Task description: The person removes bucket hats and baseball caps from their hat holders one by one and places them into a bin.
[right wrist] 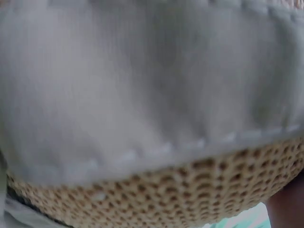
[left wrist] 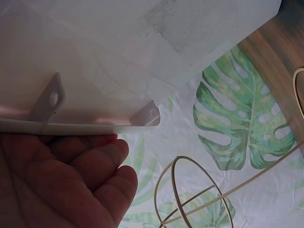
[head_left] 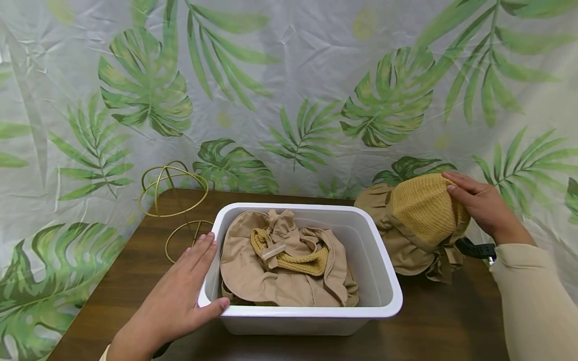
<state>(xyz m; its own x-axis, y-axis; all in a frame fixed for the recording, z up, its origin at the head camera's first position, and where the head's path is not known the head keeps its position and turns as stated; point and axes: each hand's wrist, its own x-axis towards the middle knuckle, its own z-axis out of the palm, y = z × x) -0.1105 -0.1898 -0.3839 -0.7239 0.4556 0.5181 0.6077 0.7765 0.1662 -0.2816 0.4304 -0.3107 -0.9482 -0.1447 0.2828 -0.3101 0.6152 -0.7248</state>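
Note:
My left hand rests on the left rim of a white plastic tub, thumb on the near corner and fingers along the side. From below, the left wrist view shows those fingers at the rim's underside. Inside the tub lies a tan cloth sun hat with a mustard knit part. My right hand touches the upper right of another sun hat, its extended fingers on the mustard knit crown. This hat has a wide tan brim and a tied bow. Its cloth band fills the right wrist view.
Left of the tub stands a gold wire hat stand with looped rings. All of this is on a dark wooden table. Behind it hangs a pale cloth printed with green leaves.

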